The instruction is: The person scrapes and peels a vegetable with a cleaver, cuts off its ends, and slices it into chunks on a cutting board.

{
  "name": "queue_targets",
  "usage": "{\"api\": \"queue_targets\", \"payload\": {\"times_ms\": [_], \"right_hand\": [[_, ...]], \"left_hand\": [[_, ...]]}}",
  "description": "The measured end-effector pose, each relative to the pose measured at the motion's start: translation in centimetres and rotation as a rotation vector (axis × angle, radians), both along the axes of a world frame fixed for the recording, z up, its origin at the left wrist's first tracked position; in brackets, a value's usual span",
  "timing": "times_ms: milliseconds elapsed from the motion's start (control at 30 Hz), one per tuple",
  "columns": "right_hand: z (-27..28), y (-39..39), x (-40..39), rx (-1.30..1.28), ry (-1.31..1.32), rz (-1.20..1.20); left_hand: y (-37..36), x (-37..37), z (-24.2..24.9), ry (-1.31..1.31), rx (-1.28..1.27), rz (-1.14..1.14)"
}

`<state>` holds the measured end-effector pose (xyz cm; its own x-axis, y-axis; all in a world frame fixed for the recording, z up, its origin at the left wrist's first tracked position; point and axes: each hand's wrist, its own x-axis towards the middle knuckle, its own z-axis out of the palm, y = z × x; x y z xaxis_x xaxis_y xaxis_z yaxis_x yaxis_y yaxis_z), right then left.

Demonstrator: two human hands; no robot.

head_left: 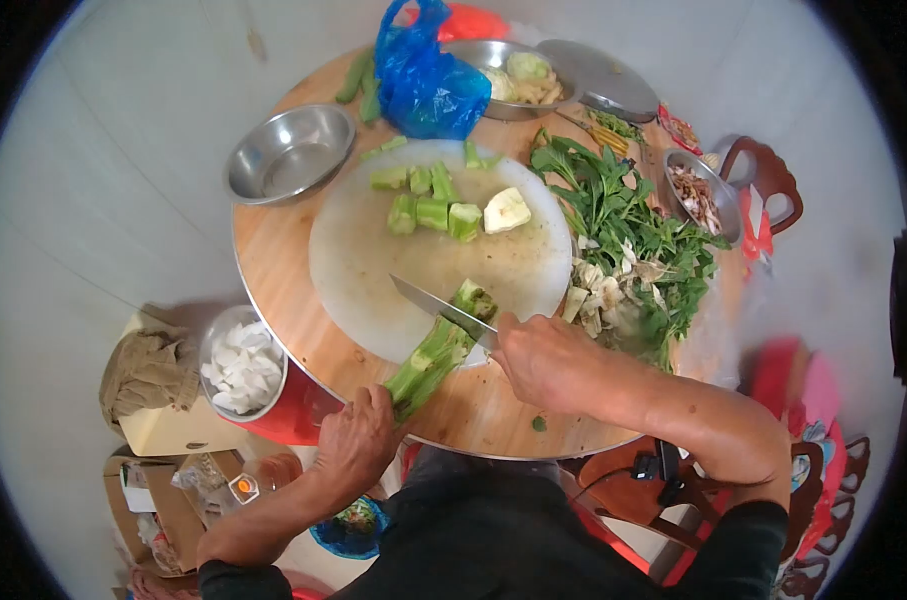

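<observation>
My left hand [357, 436] grips the lower end of a thick green vegetable stem [426, 368] that slants over the front edge of the round white cutting board [348, 290]. In my right hand [543, 362] is a kitchen knife [435, 304], its handle hidden by my fingers. The blade lies across the stem near its far end, and a short end section [474, 298] shows beyond it. Farther back on the board are several cut green chunks [432, 213] and a pale peeled piece [506, 210].
Leafy greens [613, 205] and peelings [603, 295] cover the table's right side. Around the back stand an empty metal bowl [291, 152], a blue plastic bag [428, 85] and a bowl of vegetables [513, 80]. Sliced white pieces [241, 368] fill a container at lower left.
</observation>
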<state>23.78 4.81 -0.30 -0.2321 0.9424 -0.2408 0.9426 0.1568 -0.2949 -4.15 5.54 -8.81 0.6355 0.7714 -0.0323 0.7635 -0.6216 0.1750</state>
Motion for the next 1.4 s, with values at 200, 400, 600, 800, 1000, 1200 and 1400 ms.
{"api": "queue_targets", "payload": {"times_ms": [200, 400, 600, 800, 1000, 1200, 1400], "right_hand": [[-3.0, 0.0, -0.9, -0.098, 0.049, -0.069], [-3.4, -1.1, 1.3, -0.055, 0.185, -0.097], [-4.8, -3.3, 5.3, 0.210, 0.186, -0.233], [-3.5, -2.0, 7.6, 0.429, 0.190, -0.459], [-5.4, -2.5, 10.5, 0.577, 0.477, -0.699], [-4.6, -4.1, 10.4, 0.278, 0.982, -0.985], [-8.7, -2.4, 13.5, 0.480, 0.795, -0.858]], "left_hand": [[0.2, -0.2, -0.7, -0.035, -0.099, -0.022], [0.8, -1.2, 0.9, -0.085, -0.288, 0.065], [0.7, -2.4, 2.1, -0.123, -0.299, 0.197], [3.1, 1.7, 2.4, -0.168, -0.104, 0.144], [8.0, 4.1, 0.9, -0.171, 0.037, 0.102], [17.4, 3.0, 0.4, -0.366, 0.040, 0.150], [27.1, 2.6, -4.3, -0.242, 0.180, 0.319]]}}
